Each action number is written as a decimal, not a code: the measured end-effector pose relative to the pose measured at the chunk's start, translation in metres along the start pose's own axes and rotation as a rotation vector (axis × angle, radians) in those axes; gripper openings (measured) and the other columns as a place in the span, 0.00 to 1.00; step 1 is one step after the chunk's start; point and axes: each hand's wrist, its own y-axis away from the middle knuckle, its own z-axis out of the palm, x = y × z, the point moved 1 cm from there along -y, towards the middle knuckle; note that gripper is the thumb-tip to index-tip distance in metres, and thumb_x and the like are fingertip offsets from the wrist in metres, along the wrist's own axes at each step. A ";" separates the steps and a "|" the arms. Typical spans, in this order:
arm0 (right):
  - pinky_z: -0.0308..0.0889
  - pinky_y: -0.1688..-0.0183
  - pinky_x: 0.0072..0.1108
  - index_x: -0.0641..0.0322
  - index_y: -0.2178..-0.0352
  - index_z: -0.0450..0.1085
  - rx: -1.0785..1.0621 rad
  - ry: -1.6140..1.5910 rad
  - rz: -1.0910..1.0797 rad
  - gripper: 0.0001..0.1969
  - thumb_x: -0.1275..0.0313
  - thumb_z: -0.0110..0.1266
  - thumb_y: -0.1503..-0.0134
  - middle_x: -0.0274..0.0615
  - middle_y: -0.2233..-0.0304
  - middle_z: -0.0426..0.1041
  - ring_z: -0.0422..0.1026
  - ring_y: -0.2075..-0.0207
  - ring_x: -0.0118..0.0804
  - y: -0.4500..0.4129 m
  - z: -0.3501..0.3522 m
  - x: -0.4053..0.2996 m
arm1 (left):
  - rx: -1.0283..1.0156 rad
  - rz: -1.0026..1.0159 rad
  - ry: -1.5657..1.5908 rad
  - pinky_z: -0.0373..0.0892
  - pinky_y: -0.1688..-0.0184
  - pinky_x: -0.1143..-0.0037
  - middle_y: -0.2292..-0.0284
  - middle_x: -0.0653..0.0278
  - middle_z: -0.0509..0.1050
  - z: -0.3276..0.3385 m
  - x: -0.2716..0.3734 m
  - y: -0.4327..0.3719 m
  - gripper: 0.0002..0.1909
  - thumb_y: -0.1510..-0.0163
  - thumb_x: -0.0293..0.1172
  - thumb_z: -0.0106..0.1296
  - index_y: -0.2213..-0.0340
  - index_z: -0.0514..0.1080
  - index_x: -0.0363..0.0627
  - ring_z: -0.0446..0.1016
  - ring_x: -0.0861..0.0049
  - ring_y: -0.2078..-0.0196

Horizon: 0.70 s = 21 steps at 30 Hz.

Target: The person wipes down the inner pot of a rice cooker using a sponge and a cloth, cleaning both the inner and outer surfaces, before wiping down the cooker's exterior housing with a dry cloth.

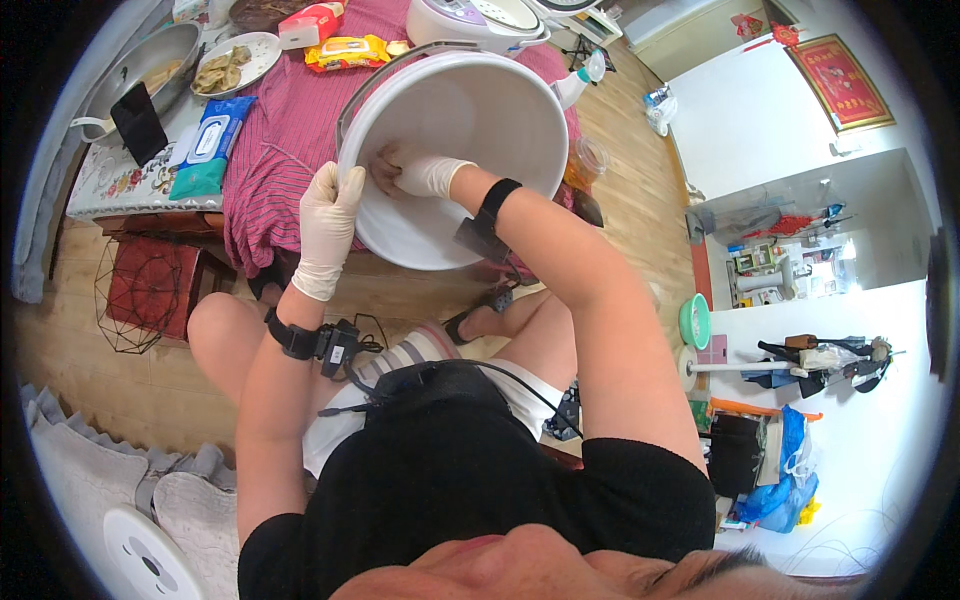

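A large white plastic bucket (480,112) is tipped with its mouth towards me, at the edge of a table covered with pink striped cloth (262,157). My left hand (330,217), in a pale glove, grips the bucket's rim on the left side. Inside the bucket is my gloved right hand (427,175), reaching to the inner left wall. Around its fingertips shows a brownish patch (385,169); whether it is a smear or a thin wet thing is unclear. The fingers are partly hidden, so their grip does not show. The bucket's metal handle (367,82) lies behind the rim.
Wipes packs, a blue one (212,146) and a yellow one (346,52), lie left of the bucket, near a plate of food (259,56), a pan (180,49) and a dark phone (139,126). Behind stands a rice cooker (442,22); right, a spray bottle (576,84) and a jar (587,161).
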 end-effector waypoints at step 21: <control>0.67 0.52 0.36 0.65 0.54 0.68 0.518 0.254 0.047 0.18 0.70 0.50 0.47 0.55 0.56 0.72 0.71 0.53 0.48 0.025 -0.089 -0.071 | 0.030 -0.005 0.024 0.51 0.75 0.87 0.79 0.82 0.56 -0.004 -0.002 0.002 0.13 0.41 0.32 0.51 0.78 0.63 0.48 0.51 0.94 0.76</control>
